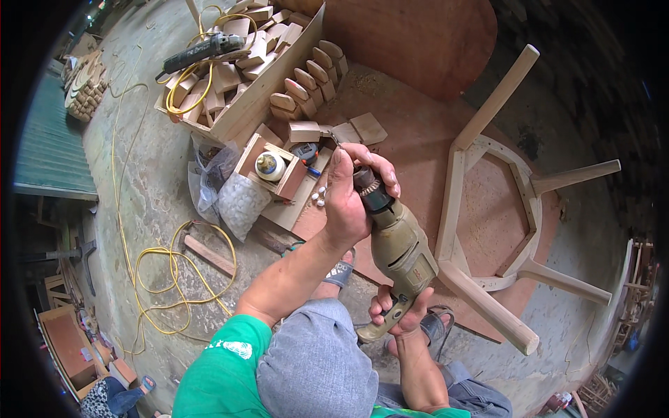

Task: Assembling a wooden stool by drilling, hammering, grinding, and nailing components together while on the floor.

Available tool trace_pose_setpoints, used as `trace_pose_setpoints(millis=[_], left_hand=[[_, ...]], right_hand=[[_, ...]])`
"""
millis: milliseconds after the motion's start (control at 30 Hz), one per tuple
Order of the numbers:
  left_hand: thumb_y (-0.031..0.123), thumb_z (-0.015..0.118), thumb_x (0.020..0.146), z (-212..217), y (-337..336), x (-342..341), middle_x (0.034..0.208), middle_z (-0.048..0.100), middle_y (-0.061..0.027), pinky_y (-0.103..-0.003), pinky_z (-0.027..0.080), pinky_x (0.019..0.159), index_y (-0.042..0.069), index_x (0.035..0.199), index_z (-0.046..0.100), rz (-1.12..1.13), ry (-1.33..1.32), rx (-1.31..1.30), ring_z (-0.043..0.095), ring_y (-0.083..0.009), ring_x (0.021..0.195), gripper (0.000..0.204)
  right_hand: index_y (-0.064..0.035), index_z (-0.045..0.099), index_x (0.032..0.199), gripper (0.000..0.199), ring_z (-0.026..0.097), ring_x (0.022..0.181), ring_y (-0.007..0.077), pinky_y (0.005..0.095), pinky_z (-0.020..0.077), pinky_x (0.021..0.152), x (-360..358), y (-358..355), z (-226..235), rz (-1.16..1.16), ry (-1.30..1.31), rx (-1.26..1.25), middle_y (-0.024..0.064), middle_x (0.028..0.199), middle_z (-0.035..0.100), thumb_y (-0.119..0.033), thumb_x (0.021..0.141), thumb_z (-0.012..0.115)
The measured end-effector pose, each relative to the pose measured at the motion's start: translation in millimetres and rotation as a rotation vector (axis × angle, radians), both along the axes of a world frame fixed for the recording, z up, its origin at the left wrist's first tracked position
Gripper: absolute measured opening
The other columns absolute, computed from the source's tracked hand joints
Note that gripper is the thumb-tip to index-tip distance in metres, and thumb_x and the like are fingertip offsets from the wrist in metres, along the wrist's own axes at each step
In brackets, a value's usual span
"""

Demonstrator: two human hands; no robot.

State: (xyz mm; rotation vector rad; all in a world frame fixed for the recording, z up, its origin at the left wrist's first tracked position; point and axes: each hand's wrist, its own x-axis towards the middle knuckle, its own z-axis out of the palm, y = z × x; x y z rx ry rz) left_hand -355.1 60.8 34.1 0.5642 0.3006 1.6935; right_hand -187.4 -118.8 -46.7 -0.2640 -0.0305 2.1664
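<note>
My left hand (352,191) grips the chuck (371,189) of the electric drill (397,247) above my knees — right hand (401,315) clenched on its handle; I should hold steady, off the trigger.

The electric drill (397,244) had a dull olive body of worn plastic or painted metal, with a dark metal chuck (367,187) that looked greasy. The chair frame (488,209) was bare pale wood, sanded smooth and matt. The board (418,139) under it was reddish plywood, dusty. The floor (146,195) was rough grey concrete. The yellow cable (174,268) looked like smooth plastic.
</note>
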Motion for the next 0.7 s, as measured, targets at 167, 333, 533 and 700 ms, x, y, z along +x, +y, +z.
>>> trace_pose_setpoints(millis=[167, 333, 533, 700], left_hand=[[0.042, 0.029, 0.106, -0.5, -1.6, -0.1, 0.082, 0.058, -0.0125, -0.033, 0.051, 0.066, 0.011, 0.100, 0.044, 0.012, -0.014, -0.009, 0.056, -0.0204, 0.069, 0.035], [0.042, 0.028, 0.106, 1.2, -3.4, -0.2, 0.083, 0.059, -0.0135, -0.033, 0.051, 0.067, 0.011, 0.100, 0.044, 0.018, -0.004, -0.021, 0.057, -0.0208, 0.069, 0.035], [0.042, 0.028, 0.106, 1.4, -3.2, 0.8, 0.084, 0.060, -0.0150, -0.034, 0.051, 0.067, 0.011, 0.099, 0.045, 0.030, -0.001, -0.030, 0.057, -0.0215, 0.069, 0.036], [0.043, 0.029, 0.106, 2.0, -2.2, 2.6, 0.084, 0.061, -0.0156, -0.034, 0.051, 0.068, 0.011, 0.098, 0.045, 0.038, -0.014, -0.043, 0.058, -0.0222, 0.070, 0.037]], right_hand=[[0.0010, 0.048, 0.128, 0.097, 0.062, 0.086, 0.0287, 0.0364, 0.0554, 0.063, -2.1, -1.0, -0.8, 0.005, -0.018, 0.006, 0.0111, 0.085, 0.056, -0.081, 0.077, 0.052], [0.0014, 0.048, 0.128, 0.096, 0.062, 0.086, 0.0288, 0.0360, 0.0557, 0.062, -1.9, -2.2, -3.8, -0.002, -0.045, 0.023, 0.0110, 0.085, 0.056, -0.080, 0.077, 0.053], [0.0016, 0.048, 0.128, 0.095, 0.062, 0.085, 0.0287, 0.0363, 0.0554, 0.062, -2.6, -1.4, -2.4, -0.014, -0.060, 0.015, 0.0113, 0.085, 0.056, -0.079, 0.078, 0.053], [0.0017, 0.048, 0.127, 0.095, 0.062, 0.084, 0.0289, 0.0365, 0.0550, 0.062, -2.6, -0.9, -3.3, -0.018, -0.067, 0.021, 0.0113, 0.085, 0.056, -0.079, 0.078, 0.052]])
